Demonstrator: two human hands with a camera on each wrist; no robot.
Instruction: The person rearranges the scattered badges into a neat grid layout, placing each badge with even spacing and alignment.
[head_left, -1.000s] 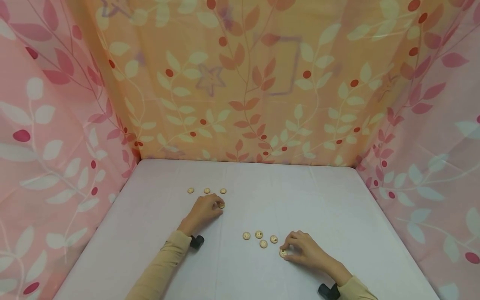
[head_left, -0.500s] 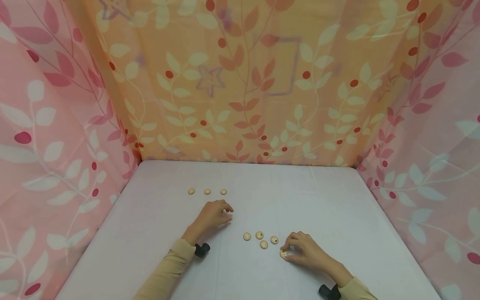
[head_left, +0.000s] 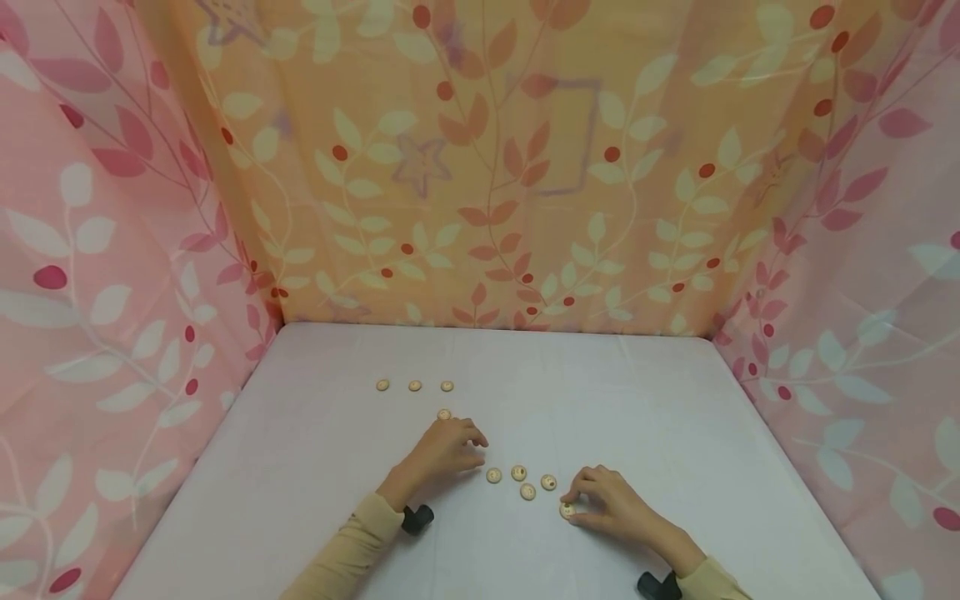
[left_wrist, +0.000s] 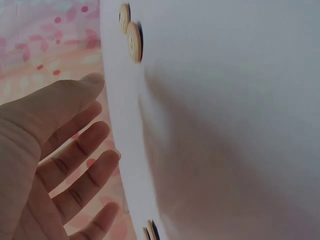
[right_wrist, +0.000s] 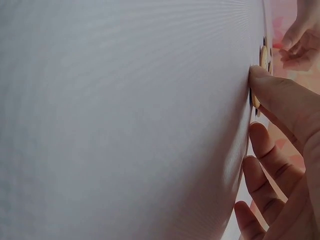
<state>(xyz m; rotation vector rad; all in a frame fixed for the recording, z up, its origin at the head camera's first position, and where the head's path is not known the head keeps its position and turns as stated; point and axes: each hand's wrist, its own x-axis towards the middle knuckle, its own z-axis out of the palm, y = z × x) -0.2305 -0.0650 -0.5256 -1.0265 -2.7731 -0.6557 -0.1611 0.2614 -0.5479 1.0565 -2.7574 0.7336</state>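
Note:
My right hand (head_left: 609, 500) pinches a small round wooden disc (head_left: 567, 510) between thumb and finger, low at the tabletop. In the right wrist view the thumb covers much of this disc (right_wrist: 255, 100). My left hand (head_left: 447, 448) hovers above the table with nothing in it, fingers spread and slightly bent. Its fingertips are close to the leftmost disc (head_left: 493, 475) of a loose group of several pale discs with dark marks. Just behind the left hand lies a lone disc (head_left: 444, 414), partly covered by its knuckles.
Three more discs, a left one (head_left: 382, 385), a middle one (head_left: 415, 386) and a right one (head_left: 447, 386), form a spaced row farther back on the white table (head_left: 600, 392). Patterned cloth (head_left: 480, 167) hangs behind the table and along both sides.
My left hand let go of a disc below the back row's right end and moved right and nearer, toward the loose group. The right hand stays in place, holding its disc.

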